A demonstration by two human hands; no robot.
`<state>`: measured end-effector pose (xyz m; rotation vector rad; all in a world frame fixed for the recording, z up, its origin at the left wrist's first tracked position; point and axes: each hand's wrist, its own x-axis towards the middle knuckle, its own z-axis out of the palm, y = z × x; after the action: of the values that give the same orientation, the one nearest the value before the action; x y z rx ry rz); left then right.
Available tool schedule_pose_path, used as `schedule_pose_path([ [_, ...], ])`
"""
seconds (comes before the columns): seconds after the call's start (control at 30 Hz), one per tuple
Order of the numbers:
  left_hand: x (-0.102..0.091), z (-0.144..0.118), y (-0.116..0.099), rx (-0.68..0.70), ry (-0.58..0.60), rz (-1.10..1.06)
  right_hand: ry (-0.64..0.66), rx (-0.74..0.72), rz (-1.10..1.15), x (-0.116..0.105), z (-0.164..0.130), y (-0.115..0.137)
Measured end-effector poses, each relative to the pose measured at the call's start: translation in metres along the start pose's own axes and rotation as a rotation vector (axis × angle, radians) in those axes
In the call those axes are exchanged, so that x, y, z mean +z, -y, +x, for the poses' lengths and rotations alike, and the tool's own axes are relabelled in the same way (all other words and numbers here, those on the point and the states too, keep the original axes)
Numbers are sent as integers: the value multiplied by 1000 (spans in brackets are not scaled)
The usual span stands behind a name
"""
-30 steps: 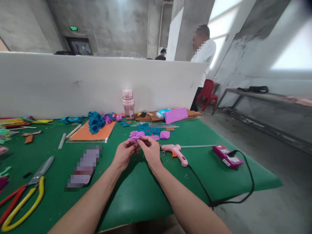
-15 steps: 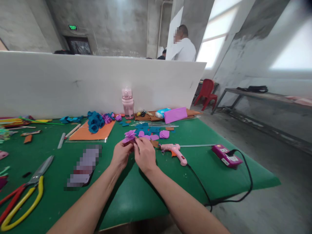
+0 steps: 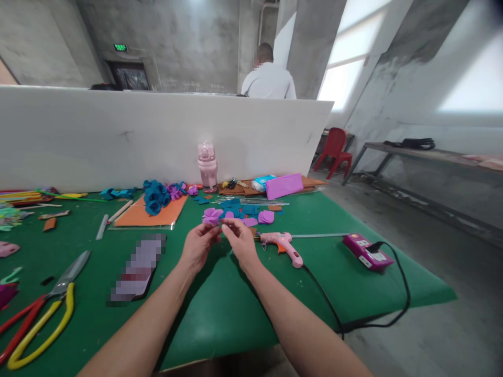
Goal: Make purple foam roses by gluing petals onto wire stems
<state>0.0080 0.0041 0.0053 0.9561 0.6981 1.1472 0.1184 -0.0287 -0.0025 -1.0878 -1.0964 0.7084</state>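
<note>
A purple flower of felt-like petals is pinched between the fingers and thumb of my left hand. Close against its right side, my right hand has thumb and forefinger pinched together; whatever is between those fingertips is too small to make out. Loose purple petals and dark teal pieces lie just beyond my hands. A pink hot glue gun rests on its side to the right of my right hand, with a glue stick behind it.
The green table carries scissors and a phone on the left. Teal flowers lie on an orange sheet. A pink bottle stands by the white partition. The gun's cord runs near a purple power strip.
My right hand has turned and shifted slightly right, its fingertips now at the flower's edge. The flower's petals face up more openly. Beyond the partition, a person in white has moved left.
</note>
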Motion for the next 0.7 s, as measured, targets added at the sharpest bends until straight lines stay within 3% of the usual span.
schedule_pose_path([
  [0.3,-2,-2,5,68,40,187,44,-10,44,0,2,-6],
  [0.5,1,-6,-15,44,61,139,27,-29,203,-4,6,1],
  [0.6,0,-5,-29,-7,43,139,75,-46,314,-5,6,6],
  [0.7,0,-8,-45,-87,105,162,123,-63,365,-5,2,10],
])
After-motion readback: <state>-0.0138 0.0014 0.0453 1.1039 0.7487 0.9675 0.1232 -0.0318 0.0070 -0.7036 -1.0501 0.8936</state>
